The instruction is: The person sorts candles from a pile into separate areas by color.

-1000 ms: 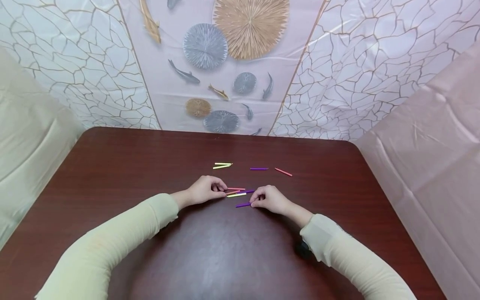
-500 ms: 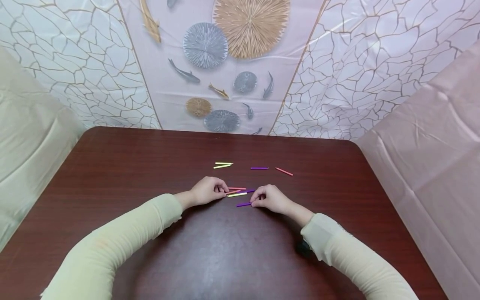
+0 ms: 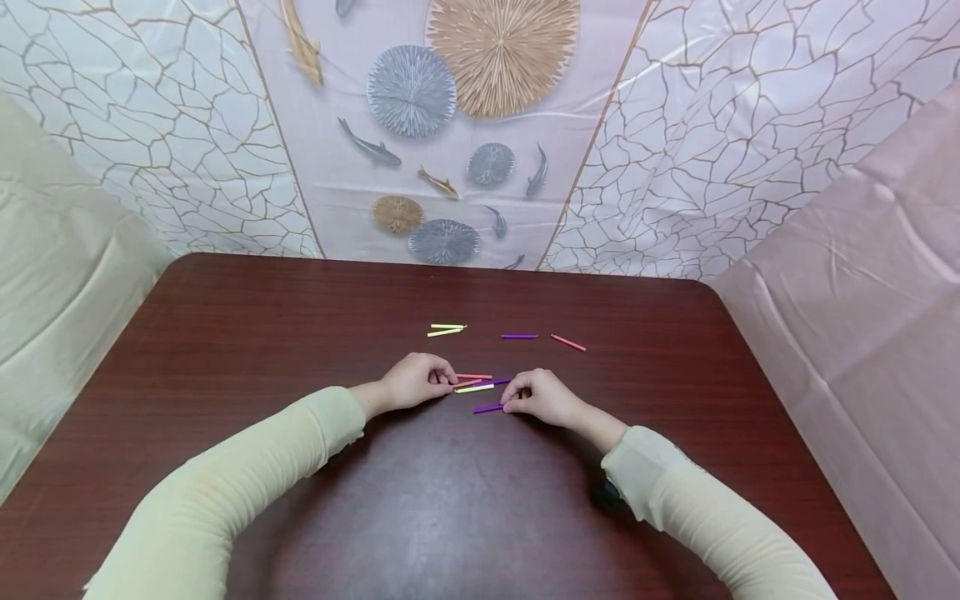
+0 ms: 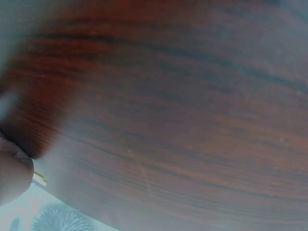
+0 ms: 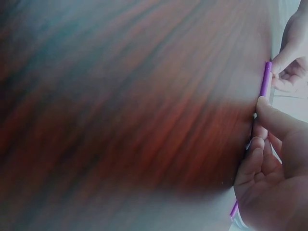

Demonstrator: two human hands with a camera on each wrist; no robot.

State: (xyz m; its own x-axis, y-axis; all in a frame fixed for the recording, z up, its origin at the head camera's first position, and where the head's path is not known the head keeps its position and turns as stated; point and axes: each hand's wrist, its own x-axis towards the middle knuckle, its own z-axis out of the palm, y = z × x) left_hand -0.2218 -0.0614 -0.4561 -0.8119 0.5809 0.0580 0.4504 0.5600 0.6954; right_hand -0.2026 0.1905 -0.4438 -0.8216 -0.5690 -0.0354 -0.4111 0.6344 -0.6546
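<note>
Both hands pinching small coloured sticks at the middle of the dark wood desk (image 3: 225,333).
Left hand (image 3: 411,382): fingers curled, pinching the ends of a pink stick (image 3: 474,377) and a yellow stick (image 3: 476,389). Right hand (image 3: 542,397): fingers pinching a purple stick (image 3: 486,409) lying on the desk. Further back, well apart: yellow pair (image 3: 447,330), another purple stick (image 3: 519,337), another pink stick (image 3: 567,342).

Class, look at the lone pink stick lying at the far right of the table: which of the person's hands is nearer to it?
Right. The right hand lies below and left of the pink stick, apart from it; the left hand is farther left, beyond the sticks between the hands.
</note>
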